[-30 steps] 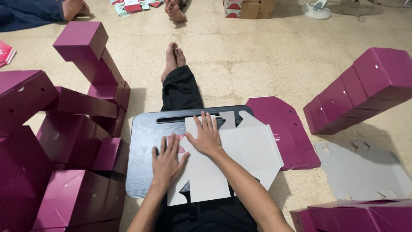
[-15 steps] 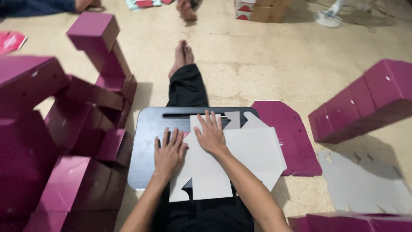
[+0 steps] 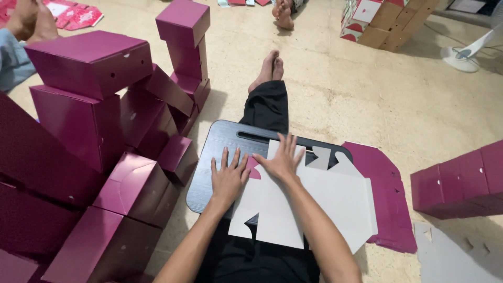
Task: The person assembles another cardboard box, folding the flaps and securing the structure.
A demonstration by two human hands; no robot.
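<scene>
Bare forearms are seen, no sleeves, watch or rings on left hand [image 3: 229, 178] or right hand [image 3: 282, 161]. Black trousers [image 3: 267, 107] are worn, loosely creased; feet [image 3: 270, 68] are left bare, without socks.

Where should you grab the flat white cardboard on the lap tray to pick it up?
Probably the right-hand edge of the flat white cardboard, coming in from the right. That side sticks out past the dark lap tray, so fingers could slip under it. The middle lies flat on the tray, pressed by the left hand and right hand, with no edge to pinch.
</scene>
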